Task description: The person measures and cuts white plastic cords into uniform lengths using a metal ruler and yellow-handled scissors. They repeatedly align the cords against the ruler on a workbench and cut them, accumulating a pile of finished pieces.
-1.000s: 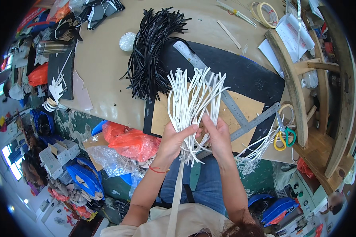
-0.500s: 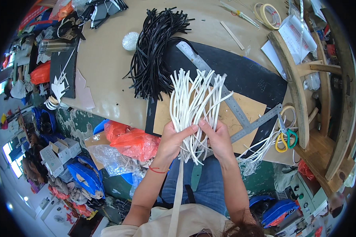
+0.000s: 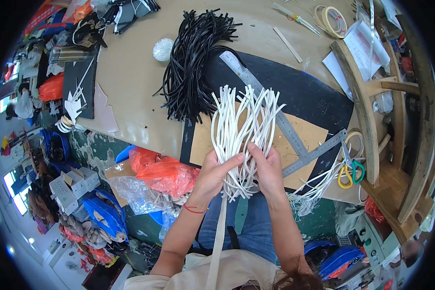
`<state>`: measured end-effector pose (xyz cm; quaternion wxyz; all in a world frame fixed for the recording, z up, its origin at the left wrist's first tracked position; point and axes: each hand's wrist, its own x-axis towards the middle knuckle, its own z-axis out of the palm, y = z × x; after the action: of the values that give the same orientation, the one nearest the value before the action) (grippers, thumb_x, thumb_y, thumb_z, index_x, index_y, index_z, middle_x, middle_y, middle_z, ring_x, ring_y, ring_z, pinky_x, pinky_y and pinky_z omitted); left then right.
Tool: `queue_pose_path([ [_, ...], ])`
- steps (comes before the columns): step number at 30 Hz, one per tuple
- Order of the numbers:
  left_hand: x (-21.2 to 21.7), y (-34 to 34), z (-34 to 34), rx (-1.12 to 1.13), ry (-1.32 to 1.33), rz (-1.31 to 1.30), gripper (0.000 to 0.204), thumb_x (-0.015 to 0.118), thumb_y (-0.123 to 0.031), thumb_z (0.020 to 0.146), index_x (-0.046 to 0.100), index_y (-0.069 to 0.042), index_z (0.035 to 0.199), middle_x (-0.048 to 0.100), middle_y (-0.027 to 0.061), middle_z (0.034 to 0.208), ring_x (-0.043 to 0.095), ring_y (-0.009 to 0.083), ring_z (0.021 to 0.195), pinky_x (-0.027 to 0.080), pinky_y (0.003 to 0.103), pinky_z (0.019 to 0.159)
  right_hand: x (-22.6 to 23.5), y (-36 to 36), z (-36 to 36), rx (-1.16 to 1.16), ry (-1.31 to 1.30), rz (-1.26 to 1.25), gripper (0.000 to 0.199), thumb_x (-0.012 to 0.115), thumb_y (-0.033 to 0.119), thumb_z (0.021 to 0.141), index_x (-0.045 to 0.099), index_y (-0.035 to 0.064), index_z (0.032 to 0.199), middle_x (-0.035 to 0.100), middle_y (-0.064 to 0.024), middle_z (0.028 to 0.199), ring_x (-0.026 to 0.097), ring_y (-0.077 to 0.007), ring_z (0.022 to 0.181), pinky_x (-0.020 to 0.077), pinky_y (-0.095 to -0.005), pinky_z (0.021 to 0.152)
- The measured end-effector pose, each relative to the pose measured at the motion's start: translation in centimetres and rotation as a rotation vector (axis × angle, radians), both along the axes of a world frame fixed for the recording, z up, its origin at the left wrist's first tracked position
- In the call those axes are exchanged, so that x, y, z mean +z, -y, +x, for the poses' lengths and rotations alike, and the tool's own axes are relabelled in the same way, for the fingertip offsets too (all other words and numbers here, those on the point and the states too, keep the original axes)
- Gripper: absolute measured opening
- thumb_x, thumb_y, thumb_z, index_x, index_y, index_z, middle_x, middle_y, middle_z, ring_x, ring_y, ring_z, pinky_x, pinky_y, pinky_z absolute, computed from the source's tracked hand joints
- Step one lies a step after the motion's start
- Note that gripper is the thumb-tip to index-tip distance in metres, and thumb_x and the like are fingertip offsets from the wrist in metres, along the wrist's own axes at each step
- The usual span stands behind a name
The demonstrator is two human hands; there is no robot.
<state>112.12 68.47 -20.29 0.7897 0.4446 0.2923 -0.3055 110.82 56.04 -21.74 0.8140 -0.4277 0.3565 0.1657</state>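
Head view, looking down at a cluttered workbench (image 3: 130, 77). A person is holding a bundle of white cords (image 3: 239, 130) between both hands. The left hand (image 3: 212, 174) is wrapping around the bundle from its left side, thumb pressing across the front; the right hand (image 3: 267, 169) is cupping it from the right, fingers closed against the strands. Both hands are clamped on the bundle at its lower part, touching each other through the cords.

Above the grip, the cords are fanning out upward and spreading apart at their free ends. Below the grip, short ends are hanging down in a loose tuft over the person's lap. A red thread bracelet (image 3: 195, 209) is circling the left wrist.

Behind the fanned ends, a tan board (image 3: 304, 137) is lying on a black cutting mat (image 3: 304, 94), with a steel ruler (image 3: 263, 96) running diagonally across both. Up and to the left of the grip, a heap of black cords (image 3: 193, 67) is resting on the bench. To the right of the grip, a metal square (image 3: 319, 152) is lying near scissors with yellow and green handles (image 3: 349, 170), beside further loose white cords (image 3: 314, 191). Left of and below the grip, an orange plastic bag (image 3: 162, 171) is sitting under the bench edge.
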Motion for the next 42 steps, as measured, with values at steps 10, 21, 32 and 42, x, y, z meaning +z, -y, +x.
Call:
queue_pose_path([
  [10,-0.6,-0.7,-0.4,0.026,-0.022,0.019,0.025,0.057,-0.003,0.084,0.054,0.002,0.108,0.063,0.01,0.092,0.062,0.016,0.083,0.055,0.028,0.068,0.8,0.7,0.8,-0.134,-0.105,0.249,0.023,0.05,0.021,0.091,0.053,-0.0001,0.098,0.06,-0.0063,0.075,0.059,-0.0101,0.059,0.0483,-0.0217,0.045],
  [21,-0.4,-0.4,-0.2,0.033,0.003,0.052,0.028,0.057,-0.002,0.084,0.053,0.001,0.112,0.063,0.0087,0.097,0.062,0.0131,0.081,0.052,0.024,0.065,-0.4,-0.5,0.9,-0.054,-0.007,0.051,0.018,0.058,0.019,0.087,0.057,0.0013,0.092,0.061,-0.0057,0.074,0.056,-0.0093,0.054,0.0463,-0.023,0.041],
  [32,-0.8,-0.5,-0.1,-0.006,0.001,0.052,0.029,0.059,-0.001,0.083,0.053,0.001,0.112,0.062,0.0074,0.098,0.061,0.0116,0.08,0.051,0.024,0.063,-0.1,-0.2,1.4,-0.045,-0.006,0.094,0.019,0.058,0.017,0.087,0.058,-0.0002,0.094,0.062,-0.0061,0.079,0.056,-0.0098,0.056,0.0451,-0.023,0.044],
  [42,-0.1,0.3,0.2,0.109,0.014,0.043,0.033,0.057,-0.001,0.083,0.051,0.002,0.115,0.061,0.0103,0.102,0.061,0.0147,0.089,0.05,0.027,0.076,-0.4,-0.5,0.9,-0.05,0.012,0.034,0.016,0.059,0.015,0.086,0.059,0.0002,0.091,0.062,-0.0049,0.078,0.056,-0.0068,0.065,0.046,-0.0224,0.058],
])
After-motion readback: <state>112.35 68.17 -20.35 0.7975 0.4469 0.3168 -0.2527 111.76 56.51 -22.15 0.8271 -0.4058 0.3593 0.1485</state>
